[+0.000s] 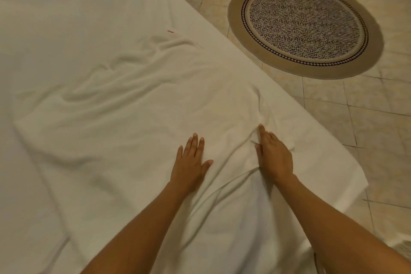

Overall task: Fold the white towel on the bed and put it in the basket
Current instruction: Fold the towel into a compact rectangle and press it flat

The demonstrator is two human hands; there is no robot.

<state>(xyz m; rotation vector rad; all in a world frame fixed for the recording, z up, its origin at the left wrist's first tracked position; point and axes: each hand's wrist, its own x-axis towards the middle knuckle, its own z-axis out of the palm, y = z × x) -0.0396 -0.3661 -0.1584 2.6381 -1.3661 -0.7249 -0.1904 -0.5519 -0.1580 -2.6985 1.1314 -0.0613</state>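
- Towel (115, 131) lies spread over the bed (66, 13), filling the middle and lower part of the frame; white on white, so its outline is hard to trace in places.
- Its left edge shows as a faint step running from mid-left down toward the bottom of the frame; its far edge is lost among soft wrinkles near the centre.
- Its near part is hidden under both forearms and cut off by the bottom edge of the frame.
- A lower-right corner of white cloth overhangs the bed's side above the floor (378, 129); I cannot tell whether that corner is towel or sheet.
- Left hand (191, 162) lies flat, palm down, fingers spread a little, on the towel at lower centre.
- Right hand (272, 153) rests just beside it to the right, fingers pressed together and pointing up-frame, its edge pushed into a bunched ridge of cloth; whether it pinches the fold cannot be told.
- Bed's right edge runs diagonally from top centre to lower right; beyond it is tiled floor with a round patterned rug (305, 26) at upper right, well apart from the hands.
- Bare bed surface stretches up-frame and to the left of the towel.
- A tiny red mark (170, 31) sits on the sheet above centre.
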